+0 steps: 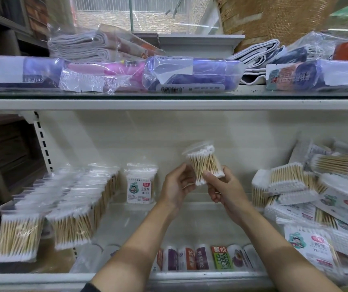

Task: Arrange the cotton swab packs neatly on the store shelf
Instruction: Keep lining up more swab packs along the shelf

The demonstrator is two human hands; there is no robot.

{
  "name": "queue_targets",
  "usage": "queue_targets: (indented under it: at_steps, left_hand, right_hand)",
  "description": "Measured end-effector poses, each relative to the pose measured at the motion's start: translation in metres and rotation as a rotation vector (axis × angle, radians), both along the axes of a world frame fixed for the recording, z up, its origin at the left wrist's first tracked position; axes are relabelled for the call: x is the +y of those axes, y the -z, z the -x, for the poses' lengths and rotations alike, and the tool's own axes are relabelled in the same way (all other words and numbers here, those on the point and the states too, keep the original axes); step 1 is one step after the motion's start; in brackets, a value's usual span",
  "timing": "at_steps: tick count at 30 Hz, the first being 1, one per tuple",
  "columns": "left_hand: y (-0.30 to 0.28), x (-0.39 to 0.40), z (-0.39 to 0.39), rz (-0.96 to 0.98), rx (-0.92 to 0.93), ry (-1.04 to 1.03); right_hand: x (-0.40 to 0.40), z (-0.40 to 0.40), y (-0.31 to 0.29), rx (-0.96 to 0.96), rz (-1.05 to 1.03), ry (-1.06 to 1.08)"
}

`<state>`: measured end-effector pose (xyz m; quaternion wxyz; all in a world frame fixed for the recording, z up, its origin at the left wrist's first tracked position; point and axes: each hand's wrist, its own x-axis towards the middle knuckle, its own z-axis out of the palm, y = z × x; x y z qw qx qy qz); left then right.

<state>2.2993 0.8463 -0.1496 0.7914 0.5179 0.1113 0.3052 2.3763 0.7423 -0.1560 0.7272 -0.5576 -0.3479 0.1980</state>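
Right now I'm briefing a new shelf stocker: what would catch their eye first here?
First, the clear pack of wooden cotton swabs held up mid-shelf by the left hand and right hand, each with a grip on it. Left of them stand neat upright rows of swab packs; on the right lies a jumbled heap of packs.

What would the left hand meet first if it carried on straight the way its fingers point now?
The left hand already touches the cotton swab pack it holds with the right hand; beyond, probably the shelf's back wall.
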Motion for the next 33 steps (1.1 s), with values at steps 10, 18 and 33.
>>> queue_targets:
  at_steps: [10, 18, 33]
  left_hand:
    - [0.0020, -0.0013, 0.0028, -0.149, 0.004, -0.035]
    - [0.0010, -0.0017, 0.0038, -0.118, -0.007, -0.061]
    - [0.0012, 0.0054, 0.0002, 0.092, -0.095, -0.035]
  right_hand:
    - [0.0006, -0.0013, 0.0001, 0.035, -0.021, -0.031]
    - [-0.0008, -0.0009, -0.0017, 0.053, -0.038, -0.034]
    - [-0.0009, 0.0009, -0.0037, 0.060, -0.006, -0.015]
